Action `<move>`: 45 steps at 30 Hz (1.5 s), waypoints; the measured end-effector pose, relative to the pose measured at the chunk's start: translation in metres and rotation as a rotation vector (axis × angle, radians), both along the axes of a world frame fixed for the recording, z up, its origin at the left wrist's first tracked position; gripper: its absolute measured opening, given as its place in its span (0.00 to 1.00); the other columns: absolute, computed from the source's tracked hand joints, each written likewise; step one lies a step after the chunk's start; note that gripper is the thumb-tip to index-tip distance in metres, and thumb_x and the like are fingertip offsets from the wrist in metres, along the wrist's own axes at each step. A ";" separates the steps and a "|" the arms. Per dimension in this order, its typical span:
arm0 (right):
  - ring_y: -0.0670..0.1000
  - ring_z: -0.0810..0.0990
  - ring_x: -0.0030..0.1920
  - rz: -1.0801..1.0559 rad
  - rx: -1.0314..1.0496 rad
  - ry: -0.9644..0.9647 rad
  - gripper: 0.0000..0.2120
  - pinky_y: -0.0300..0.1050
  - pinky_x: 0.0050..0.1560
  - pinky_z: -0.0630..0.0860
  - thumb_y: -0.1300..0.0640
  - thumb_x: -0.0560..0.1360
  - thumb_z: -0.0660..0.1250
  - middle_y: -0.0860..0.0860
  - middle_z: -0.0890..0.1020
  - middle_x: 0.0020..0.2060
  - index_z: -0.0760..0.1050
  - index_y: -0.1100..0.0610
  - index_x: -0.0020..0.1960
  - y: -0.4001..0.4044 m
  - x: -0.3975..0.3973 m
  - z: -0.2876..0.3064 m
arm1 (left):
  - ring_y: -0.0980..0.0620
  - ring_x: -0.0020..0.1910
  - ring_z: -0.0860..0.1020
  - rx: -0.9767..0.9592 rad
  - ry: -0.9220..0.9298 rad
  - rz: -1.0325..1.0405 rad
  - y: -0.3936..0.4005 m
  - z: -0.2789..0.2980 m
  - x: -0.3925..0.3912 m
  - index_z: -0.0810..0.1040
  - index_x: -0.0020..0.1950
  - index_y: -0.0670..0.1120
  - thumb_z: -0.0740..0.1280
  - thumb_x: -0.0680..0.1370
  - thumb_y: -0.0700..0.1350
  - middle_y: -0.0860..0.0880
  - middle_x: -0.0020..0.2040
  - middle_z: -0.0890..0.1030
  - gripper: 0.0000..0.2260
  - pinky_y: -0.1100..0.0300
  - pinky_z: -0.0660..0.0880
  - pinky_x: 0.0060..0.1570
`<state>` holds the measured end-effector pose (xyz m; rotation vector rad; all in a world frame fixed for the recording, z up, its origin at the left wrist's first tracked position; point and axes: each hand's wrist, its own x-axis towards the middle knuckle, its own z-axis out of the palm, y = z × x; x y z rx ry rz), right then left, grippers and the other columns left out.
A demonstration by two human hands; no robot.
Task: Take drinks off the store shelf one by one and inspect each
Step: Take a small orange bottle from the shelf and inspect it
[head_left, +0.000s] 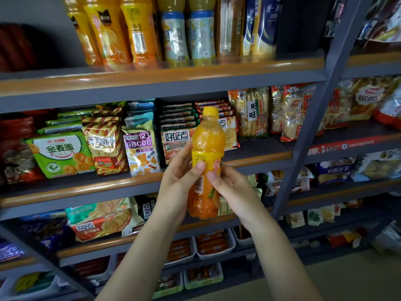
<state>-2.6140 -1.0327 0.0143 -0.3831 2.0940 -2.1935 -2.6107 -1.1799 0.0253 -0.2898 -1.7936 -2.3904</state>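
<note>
An orange juice bottle (207,148) with a yellow cap and yellow label stands upright in front of the shelves, held by both hands. My left hand (179,181) grips its left side with the thumb across the label. From the right, my right hand (230,187) holds the lower half, thumb near the barcode. Several more drinks stand on the top shelf (152,77): orange bottles (112,33) at the left and pale yellow bottles (188,33) in the middle.
Snack bags (63,153) and biscuit packs (178,135) fill the middle shelf behind the bottle. A slanted grey shelf post (312,118) rises at the right. White trays of sausages (213,244) sit on the lower shelves.
</note>
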 end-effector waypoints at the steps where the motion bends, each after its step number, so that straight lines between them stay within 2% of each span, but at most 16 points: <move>1: 0.44 0.84 0.55 -0.001 -0.004 0.025 0.18 0.43 0.58 0.79 0.45 0.71 0.70 0.44 0.87 0.52 0.80 0.49 0.59 -0.004 0.000 0.007 | 0.48 0.66 0.79 -0.013 0.032 -0.017 -0.006 0.007 0.001 0.70 0.75 0.48 0.70 0.77 0.42 0.48 0.66 0.80 0.26 0.54 0.78 0.62; 5: 0.46 0.85 0.55 0.034 0.019 0.181 0.17 0.42 0.52 0.81 0.50 0.70 0.75 0.46 0.87 0.52 0.80 0.52 0.58 -0.028 -0.005 0.057 | 0.49 0.67 0.78 -0.075 0.194 -0.090 -0.041 0.050 0.005 0.70 0.75 0.50 0.65 0.78 0.41 0.49 0.68 0.79 0.24 0.56 0.76 0.62; 7: 0.49 0.85 0.54 0.058 0.044 0.276 0.17 0.46 0.51 0.82 0.50 0.72 0.78 0.49 0.87 0.52 0.80 0.53 0.58 -0.048 -0.010 0.085 | 0.50 0.67 0.78 -0.091 0.265 -0.080 -0.066 0.075 0.006 0.72 0.73 0.52 0.65 0.78 0.42 0.50 0.67 0.80 0.22 0.57 0.77 0.62; 9: 0.50 0.86 0.52 0.048 0.056 0.367 0.18 0.47 0.50 0.83 0.48 0.69 0.78 0.49 0.87 0.50 0.80 0.52 0.56 -0.077 -0.013 0.112 | 0.54 0.65 0.79 -0.111 0.333 -0.003 -0.098 0.098 0.007 0.76 0.68 0.54 0.66 0.78 0.44 0.53 0.64 0.82 0.18 0.61 0.77 0.58; 12: 0.44 0.86 0.49 0.003 0.015 0.482 0.18 0.38 0.47 0.80 0.51 0.67 0.80 0.44 0.87 0.46 0.79 0.50 0.53 -0.127 -0.019 0.148 | 0.60 0.61 0.80 -0.227 0.409 0.244 -0.159 0.118 0.002 0.81 0.63 0.50 0.67 0.80 0.42 0.57 0.58 0.85 0.12 0.65 0.75 0.56; 15: 0.44 0.85 0.51 -0.073 -0.027 0.583 0.19 0.38 0.50 0.80 0.56 0.68 0.79 0.45 0.87 0.48 0.77 0.51 0.57 -0.180 -0.030 0.182 | 0.56 0.58 0.79 -0.549 0.532 0.618 -0.233 0.126 -0.011 0.82 0.58 0.52 0.67 0.78 0.49 0.57 0.54 0.84 0.10 0.56 0.74 0.59; 19: 0.47 0.85 0.53 -0.215 -0.014 0.665 0.17 0.53 0.58 0.81 0.54 0.68 0.81 0.46 0.86 0.49 0.78 0.48 0.52 -0.244 -0.064 0.217 | 0.43 0.58 0.77 -1.139 0.655 1.025 -0.320 0.132 -0.035 0.83 0.57 0.47 0.61 0.78 0.54 0.48 0.56 0.82 0.17 0.43 0.67 0.64; 22: 0.48 0.85 0.50 -0.332 0.104 0.652 0.18 0.57 0.55 0.81 0.49 0.66 0.81 0.47 0.86 0.48 0.79 0.49 0.52 -0.285 -0.093 0.232 | 0.40 0.57 0.77 -1.339 0.586 1.126 -0.365 0.133 -0.047 0.83 0.58 0.45 0.58 0.79 0.56 0.45 0.54 0.83 0.21 0.42 0.64 0.66; 25: 0.47 0.81 0.47 -0.440 0.356 0.644 0.20 0.46 0.49 0.77 0.47 0.66 0.81 0.45 0.83 0.46 0.78 0.53 0.52 -0.314 -0.116 0.238 | 0.40 0.51 0.77 -1.454 0.597 1.142 -0.384 0.128 -0.053 0.81 0.60 0.43 0.55 0.81 0.56 0.45 0.50 0.83 0.22 0.44 0.67 0.59; 28: 0.51 0.83 0.46 -0.507 0.572 0.567 0.23 0.50 0.46 0.80 0.41 0.66 0.80 0.49 0.84 0.46 0.79 0.54 0.52 -0.332 -0.142 0.241 | 0.42 0.48 0.76 -1.477 0.630 1.174 -0.384 0.124 -0.055 0.81 0.61 0.43 0.56 0.81 0.57 0.45 0.48 0.82 0.22 0.44 0.67 0.58; 31: 0.54 0.86 0.37 -0.533 0.680 0.421 0.22 0.51 0.39 0.85 0.40 0.71 0.76 0.54 0.85 0.42 0.76 0.56 0.52 -0.345 -0.160 0.249 | 0.43 0.48 0.76 -1.454 0.645 1.191 -0.386 0.124 -0.058 0.81 0.60 0.44 0.56 0.81 0.57 0.46 0.47 0.81 0.22 0.44 0.67 0.59; 34: 0.53 0.85 0.35 -0.548 0.775 0.340 0.21 0.49 0.43 0.85 0.43 0.77 0.72 0.55 0.82 0.36 0.73 0.60 0.53 -0.356 -0.166 0.258 | 0.43 0.48 0.76 -1.435 0.658 1.186 -0.388 0.124 -0.059 0.80 0.58 0.44 0.57 0.82 0.57 0.46 0.46 0.81 0.21 0.43 0.67 0.60; 36: 0.55 0.86 0.38 -0.587 0.831 0.316 0.20 0.49 0.45 0.85 0.44 0.78 0.70 0.57 0.83 0.38 0.71 0.61 0.51 -0.361 -0.167 0.259 | 0.43 0.48 0.76 -1.438 0.662 1.174 -0.388 0.124 -0.058 0.80 0.56 0.44 0.57 0.82 0.57 0.46 0.46 0.80 0.20 0.43 0.67 0.60; 40: 0.54 0.86 0.35 -0.653 0.847 0.293 0.20 0.46 0.40 0.84 0.45 0.78 0.70 0.59 0.85 0.43 0.71 0.62 0.51 -0.366 -0.172 0.256 | 0.43 0.47 0.75 -1.438 0.679 1.173 -0.389 0.122 -0.059 0.80 0.54 0.44 0.57 0.82 0.58 0.46 0.45 0.80 0.20 0.44 0.66 0.60; 42: 0.55 0.86 0.36 -0.673 0.860 0.273 0.23 0.48 0.42 0.85 0.48 0.78 0.72 0.61 0.86 0.47 0.71 0.65 0.61 -0.366 -0.171 0.256 | 0.43 0.48 0.75 -1.434 0.681 1.171 -0.389 0.122 -0.060 0.79 0.54 0.44 0.57 0.82 0.58 0.46 0.45 0.80 0.20 0.44 0.66 0.60; 45: 0.60 0.86 0.48 -0.799 0.902 0.395 0.37 0.55 0.48 0.84 0.53 0.76 0.74 0.61 0.82 0.57 0.58 0.62 0.76 -0.365 -0.168 0.252 | 0.44 0.48 0.75 -1.431 0.678 1.159 -0.390 0.123 -0.059 0.79 0.54 0.44 0.56 0.82 0.58 0.46 0.45 0.79 0.20 0.45 0.66 0.59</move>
